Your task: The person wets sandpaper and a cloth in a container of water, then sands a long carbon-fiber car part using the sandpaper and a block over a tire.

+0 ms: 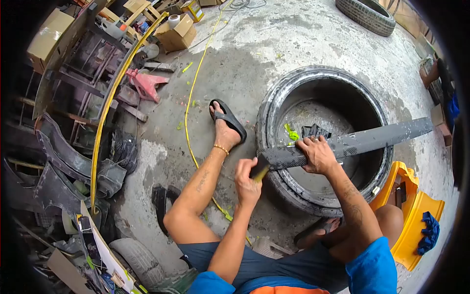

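Observation:
A long dark grey strip of trim (377, 138) lies across a tyre (274, 110) that rests flat on the floor. My right hand (316, 154) grips the strip near its left end, fingers over the far edge and thumb at the near one. At that left end, my left hand (248, 182) is closed round a small dark pad with a yellow edge (260, 169). The pad is close against the strip's end; whether they touch I cannot tell. Inside the tyre's ring are a bright yellow-green scrap (291, 132) and crumpled black plastic (316, 131).
A yellow hose (188, 110) runs along the floor left of the tyre. Beside my right knee stands a yellow plastic stool (411, 223) with a dark blue cloth (429, 232). A red jack stand (146, 84) and piled car parts fill the left; another tyre (367, 17) lies far back.

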Available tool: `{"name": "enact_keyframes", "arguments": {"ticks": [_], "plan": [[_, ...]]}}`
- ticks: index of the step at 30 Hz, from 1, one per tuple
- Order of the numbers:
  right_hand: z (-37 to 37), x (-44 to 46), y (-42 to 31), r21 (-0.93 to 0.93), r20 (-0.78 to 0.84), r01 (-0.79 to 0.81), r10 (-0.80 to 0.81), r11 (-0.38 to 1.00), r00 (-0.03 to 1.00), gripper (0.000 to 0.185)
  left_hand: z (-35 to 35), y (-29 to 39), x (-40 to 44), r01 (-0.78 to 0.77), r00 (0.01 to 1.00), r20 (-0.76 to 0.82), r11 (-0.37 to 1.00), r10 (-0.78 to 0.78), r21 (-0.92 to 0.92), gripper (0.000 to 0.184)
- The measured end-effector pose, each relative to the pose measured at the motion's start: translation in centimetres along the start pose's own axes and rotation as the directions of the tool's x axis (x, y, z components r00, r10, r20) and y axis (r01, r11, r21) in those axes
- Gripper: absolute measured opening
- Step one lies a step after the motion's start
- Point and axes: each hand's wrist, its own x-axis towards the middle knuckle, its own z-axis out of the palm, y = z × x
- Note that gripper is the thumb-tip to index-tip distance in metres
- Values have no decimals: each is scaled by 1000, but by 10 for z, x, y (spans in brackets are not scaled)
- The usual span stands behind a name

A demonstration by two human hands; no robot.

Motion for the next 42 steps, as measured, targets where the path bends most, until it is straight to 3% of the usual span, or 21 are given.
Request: {"name": "enact_keyframes", "arguments": {"ticks": [1, 2, 3, 7, 9, 11, 15, 17, 20, 24, 27, 28, 29, 31, 32, 37, 39, 42], "plan": [[5, 1, 1, 0, -26, -2, 2, 1000, 1000, 85, -1, -5, -6, 8, 1000, 3, 1000, -8, 2, 29], [5, -1, -1, -2, -20, -2, 2, 1000, 1000, 84, -3, -11, -9, 249, 964, -62, 960, -259, -130, 22], [2, 1, 0, -8, -20, -1, 1, 1000, 1000, 83, -5, -16, -9, 453, 865, -95, 849, -492, -274, 18], [0, 2, 0, -21, -13, 8, -8, 1000, 1000, 82, -24, 9, -33, 286, 949, -95, 948, -300, -135, 18], [0, 1, 0, -3, -37, 8, -8, 1000, 999, 81, -13, 10, -21, 92, 996, 2, 995, -92, -31, 33], [1, 1, -1, -2, -36, -5, 5, 1000, 999, 82, 0, 4, 0, 34, 999, 9, 999, -35, 30, 37], [-1, 0, 0, -27, 16, -8, 8, 1000, 1000, 86, -6, 5, -31, 19, 1000, 3, 1000, -19, -7, 44], [-3, 2, 1, -18, 54, -8, 9, 1000, 999, 85, -3, -2, -29, 13, 1000, 13, 1000, -13, 9, 41], [4, 1, 1, 5, -15, -4, 4, 1000, 1000, 84, 3, 2, 0, 9, 1000, 9, 998, -10, 54, 36], [-5, 1, 0, -17, 38, -6, 6, 1000, 999, 87, -6, 5, -32, 15, 1000, 7, 999, -15, 31, 34], [3, 1, 3, 9, 15, -6, 6, 1000, 1000, 87, 2, -6, -6, -11, 1000, 0, 1000, 11, -2, 31], [3, 0, 2, 2, 6, -9, 9, 1000, 1000, 86, 13, -11, -1, 176, 981, -69, 980, -183, -95, 25], [3, 1, 2, 5, 6, -1, 1, 1000, 1000, 85, 9, -3, 8, 227, 960, -152, 972, -235, -67, 24], [-5, 4, 5, 35, 64, 26, -28, 999, 998, 80, -5, -15, -2, 493, 832, -86, 800, -549, -341, 29], [-7, 6, 8, 34, 56, 30, -32, 999, 998, 80, -16, 1, -2, 371, 889, -164, 883, -427, -286, 27], [-20, 12, 14, 149, 65, 93, -103, 985, 993, 59, -28, 22, -2, 230, 966, -104, 971, -235, -63, 29], [-27, 12, 14, 188, 78, 78, -95, 979, 992, 62, -18, 22, 13, 131, 987, 83, 990, -135, 43, 32], [-26, 13, 14, 226, 102, 58, -83, 972, 991, 66, -19, 23, 17, 60, 980, 189, 998, -64, 28, 33]]}}
